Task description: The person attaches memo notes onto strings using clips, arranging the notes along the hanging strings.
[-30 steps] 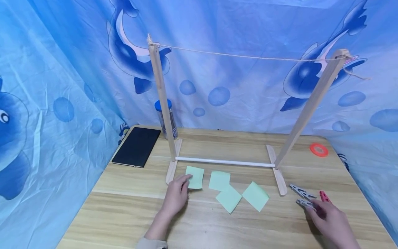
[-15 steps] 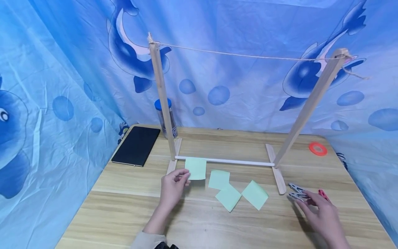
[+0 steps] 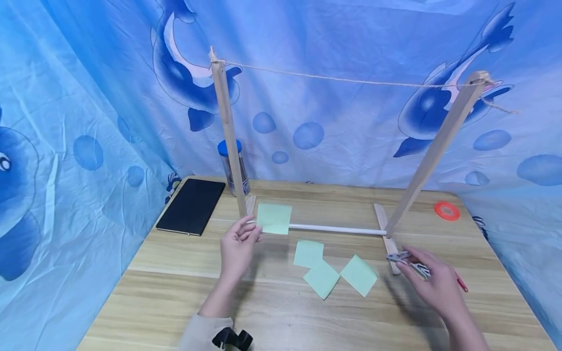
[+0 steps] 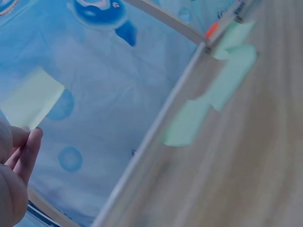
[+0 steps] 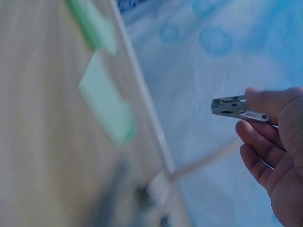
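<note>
A blue, creased fabric curtain (image 3: 351, 29), printed with dolphins and round bubbles, hangs behind my work and along its left side. Before me spreads a pale wood-grain table (image 3: 281, 317), its boards marked by long streaks, its far corners rounded. On it stands a bare wooden frame of two posts (image 3: 439, 141) on flat feet, joined low down by a thin white rod (image 3: 338, 228) and at the top by a beige string (image 3: 342, 79) knotted to both.

My hands are well apart. The left (image 3: 237, 248), below a light grey sleeve, pinches a square pale-green paper note (image 3: 274, 219) by its lower corner, raised off the wood near the left post. The right (image 3: 432, 280) pinches a grey clip (image 5: 236, 109) between thumb and fingers near the foot of the right post.

A black rectangular notebook (image 3: 191, 205) lies at the far left; a clear jar with a blue lid (image 3: 245, 175) stands behind the left post. Three more green notes (image 3: 322, 279) lie in the middle, two overlapping. A flat orange-red ring (image 3: 447, 211) rests at the far right. Smallest, a red clip (image 3: 461, 282) shows partly beside my right hand.
</note>
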`<state>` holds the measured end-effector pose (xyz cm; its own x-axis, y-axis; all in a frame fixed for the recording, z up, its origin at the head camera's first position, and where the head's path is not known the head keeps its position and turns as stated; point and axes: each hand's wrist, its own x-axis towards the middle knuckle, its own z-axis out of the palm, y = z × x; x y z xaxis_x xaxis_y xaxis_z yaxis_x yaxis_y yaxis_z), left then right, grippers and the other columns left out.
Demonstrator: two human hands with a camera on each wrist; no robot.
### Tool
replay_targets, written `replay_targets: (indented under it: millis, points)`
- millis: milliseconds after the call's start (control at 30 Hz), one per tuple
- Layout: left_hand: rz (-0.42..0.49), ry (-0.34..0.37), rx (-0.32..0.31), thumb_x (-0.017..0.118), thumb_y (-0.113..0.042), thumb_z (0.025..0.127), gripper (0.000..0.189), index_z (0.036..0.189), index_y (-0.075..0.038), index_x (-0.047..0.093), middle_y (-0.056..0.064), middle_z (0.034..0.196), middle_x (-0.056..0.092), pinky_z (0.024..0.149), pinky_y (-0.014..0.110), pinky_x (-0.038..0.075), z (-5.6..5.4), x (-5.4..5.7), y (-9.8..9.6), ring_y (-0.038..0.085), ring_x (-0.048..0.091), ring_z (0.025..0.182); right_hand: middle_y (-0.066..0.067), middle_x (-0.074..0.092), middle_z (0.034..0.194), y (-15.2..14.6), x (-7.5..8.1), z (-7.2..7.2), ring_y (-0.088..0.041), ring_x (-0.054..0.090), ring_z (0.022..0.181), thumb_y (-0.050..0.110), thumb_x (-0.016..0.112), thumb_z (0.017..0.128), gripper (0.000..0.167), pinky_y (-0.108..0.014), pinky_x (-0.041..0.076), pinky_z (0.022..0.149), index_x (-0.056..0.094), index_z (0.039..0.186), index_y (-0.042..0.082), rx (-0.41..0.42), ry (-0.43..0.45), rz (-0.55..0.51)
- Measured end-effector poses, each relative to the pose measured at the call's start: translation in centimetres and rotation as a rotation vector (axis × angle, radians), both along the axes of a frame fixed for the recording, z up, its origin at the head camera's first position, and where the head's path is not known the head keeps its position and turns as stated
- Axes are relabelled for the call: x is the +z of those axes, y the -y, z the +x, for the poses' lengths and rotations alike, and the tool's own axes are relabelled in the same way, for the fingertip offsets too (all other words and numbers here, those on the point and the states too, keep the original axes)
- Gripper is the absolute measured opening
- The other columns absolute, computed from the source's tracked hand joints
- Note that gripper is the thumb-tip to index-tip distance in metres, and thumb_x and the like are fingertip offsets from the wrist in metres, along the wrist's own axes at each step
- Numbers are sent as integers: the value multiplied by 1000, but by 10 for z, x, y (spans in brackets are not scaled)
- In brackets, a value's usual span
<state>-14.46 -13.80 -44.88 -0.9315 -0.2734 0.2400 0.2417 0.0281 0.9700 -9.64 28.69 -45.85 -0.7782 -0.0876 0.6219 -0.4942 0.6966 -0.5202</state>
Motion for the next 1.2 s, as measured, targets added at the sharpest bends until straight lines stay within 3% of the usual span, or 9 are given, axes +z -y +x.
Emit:
replay_targets:
  millis: [133,300,533,700,1000,1067,1200]
  points:
    - [66,-46,44,74,5,89,27,115,8,68,22,97,74,75,34,61,-6,12,-1,18,75,75,-9,75,82,20,22,-11,9,65,86,-16,88,62,52,-4,44,86,74,111,-3,64,6,-114]
    - [76,-73,60,74,3,89,17,105,9,71,19,91,75,73,31,61,-10,21,-3,15,75,72,-15,73,84,34,41,-22,2,68,85,-26,82,63,48,-9,50,84,73,106,-8,168,-17,-216]
    - [145,-138,21,74,5,89,13,100,8,68,13,85,75,70,31,62,-18,39,-6,16,75,72,-5,72,81,53,68,-33,4,67,85,-24,81,67,48,-10,49,89,71,111,-9,135,-45,-264]
    - [140,-194,2,74,7,88,6,90,3,70,14,84,75,70,33,62,-25,52,-6,17,74,72,-2,73,84,66,96,-44,-2,68,84,-28,76,69,45,-13,52,86,70,111,-12,206,-104,-335]
    - [118,-264,-18,75,1,90,17,104,9,69,12,88,75,73,35,62,-33,76,-7,18,75,76,1,75,92,87,150,-58,-5,71,85,-23,75,75,44,-18,53,90,70,117,-10,261,-136,-372]
    - [88,-289,-9,74,1,90,17,105,9,71,15,89,75,73,35,62,-35,83,-7,18,75,76,4,74,90,91,162,-61,-4,70,82,-20,77,76,43,-17,54,86,71,116,-8,250,-148,-355]
    - [68,-324,-5,74,0,91,15,104,9,73,14,90,76,72,34,62,-40,98,-5,17,75,75,7,72,82,99,186,-65,-2,65,68,-16,80,76,38,-13,51,64,74,112,-5,229,-196,-306]
